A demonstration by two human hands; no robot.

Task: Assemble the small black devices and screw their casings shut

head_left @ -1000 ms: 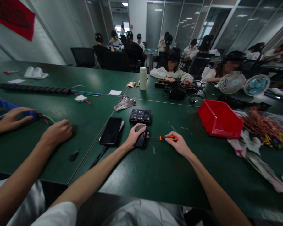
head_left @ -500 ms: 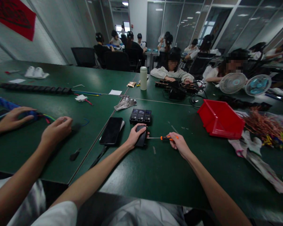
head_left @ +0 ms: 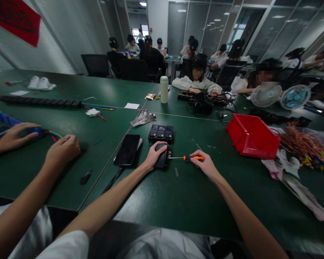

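Screwdriver (head_left: 196, 158), one; hands, two.

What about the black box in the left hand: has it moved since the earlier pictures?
No, no visible shift: the black box in the left hand sits just nearside of the three-part block, as before.

A hand could slide over the open green table (head_left: 178, 201) on the near side, between the left arm (head_left: 110, 197) and the right arm (head_left: 240, 205). There is more room right of the orange screwdriver (head_left: 196, 158), up to the big red bin (head_left: 252, 138), which is in the way. On the far side, the black block (head_left: 161, 133) stops a straight push, with gloves (head_left: 143, 118) behind it. On the left, the black phone (head_left: 127, 150) and cord (head_left: 113, 178) block a low slide, and another person's hand (head_left: 62, 150) is past them.
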